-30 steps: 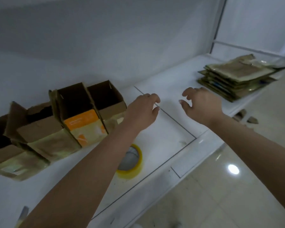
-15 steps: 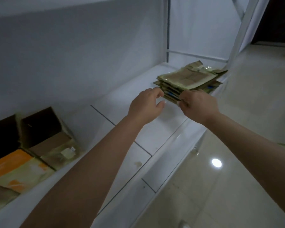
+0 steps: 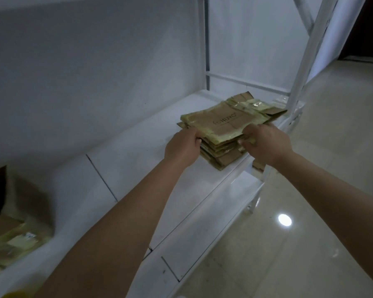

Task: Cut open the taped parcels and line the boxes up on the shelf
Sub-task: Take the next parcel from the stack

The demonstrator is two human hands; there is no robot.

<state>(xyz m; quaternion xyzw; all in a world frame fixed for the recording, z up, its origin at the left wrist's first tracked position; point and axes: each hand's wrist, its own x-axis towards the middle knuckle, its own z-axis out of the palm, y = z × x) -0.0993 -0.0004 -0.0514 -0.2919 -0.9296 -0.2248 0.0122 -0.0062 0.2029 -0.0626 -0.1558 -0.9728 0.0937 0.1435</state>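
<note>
Both hands (image 3: 182,147) (image 3: 265,145) have reached the flattened parcels (image 3: 226,123), gripping the top one.

We see a plain white wall (image 3: 84,72) behind a white shelf (image 3: 138,151), whose boards meet at thin dark seams. White uprights and a slanted brace (image 3: 306,61) close the shelf's far end, with a white rail (image 3: 246,82) running across it. To the right lies a glossy pale floor (image 3: 321,244) that mirrors one round lamp (image 3: 284,220). A dark doorway (image 3: 366,26) opens at the upper right.
</note>
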